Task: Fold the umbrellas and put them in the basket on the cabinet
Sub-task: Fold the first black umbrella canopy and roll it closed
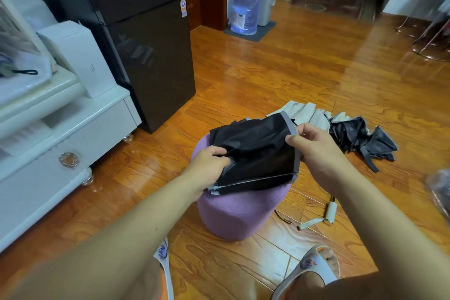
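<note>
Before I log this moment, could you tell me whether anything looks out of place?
Yes: a second umbrella sprawls unfolded on the floor behind the purple stool, its handle lying beside the stool.

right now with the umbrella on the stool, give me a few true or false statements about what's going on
1. Both hands hold the black umbrella over the purple stool. True: the left hand and the right hand each pinch its fabric.
2. A second umbrella lies on the wooden floor to the right of the stool. True.
3. The stool is green. False: it is purple.
4. The water bottle lies on its side beside the stool. False: it stands upright far back, near the doorway.
5. The umbrella in hand is already strapped into a tight roll. False: its fabric is loose, with a rib showing.
</note>
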Demonstrator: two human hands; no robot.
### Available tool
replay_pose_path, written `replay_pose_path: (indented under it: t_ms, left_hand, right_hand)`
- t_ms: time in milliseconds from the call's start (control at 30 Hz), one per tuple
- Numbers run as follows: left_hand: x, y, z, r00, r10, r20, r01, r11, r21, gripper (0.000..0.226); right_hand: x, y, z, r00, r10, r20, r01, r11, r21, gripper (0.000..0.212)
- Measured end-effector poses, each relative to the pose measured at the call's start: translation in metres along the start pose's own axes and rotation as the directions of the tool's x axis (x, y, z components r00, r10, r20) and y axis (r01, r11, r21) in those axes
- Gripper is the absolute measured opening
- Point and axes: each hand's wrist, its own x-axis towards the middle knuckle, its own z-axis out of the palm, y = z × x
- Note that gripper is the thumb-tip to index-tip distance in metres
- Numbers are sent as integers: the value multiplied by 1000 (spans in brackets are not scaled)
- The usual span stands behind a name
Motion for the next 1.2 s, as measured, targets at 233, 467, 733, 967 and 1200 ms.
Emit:
replay_pose_path:
  t_ms: [233, 467, 733, 967, 1200]
  left_hand:
    - [-13, -9, -5, 993, 108, -57, -114, 987, -117, 33]
    - [-30, -24, -18, 924, 376, 69, -377, 926, -4, 81]
    - [-34, -18, -17, 946, 318, 62, -308, 941, -138, 69]
    - [-37, -20, -17, 902, 421, -91, -427, 902, -67, 61]
    - [-40, -29, -11, 918, 397, -3, -395, 913, -105, 69]
  right_hand:
    - [5, 1, 1, 973, -128, -191, 113, 990, -89, 33]
    - [14, -6, 3, 978, -115, -173, 101, 991, -91, 15]
    - [18, -17, 7, 977, -170, -129, 163, 984, -70, 14]
    - [23, -13, 8, 961, -172, -217, 165, 985, -50, 15]
    - [24, -9, 5, 976, -128, -177, 122, 992, -44, 17]
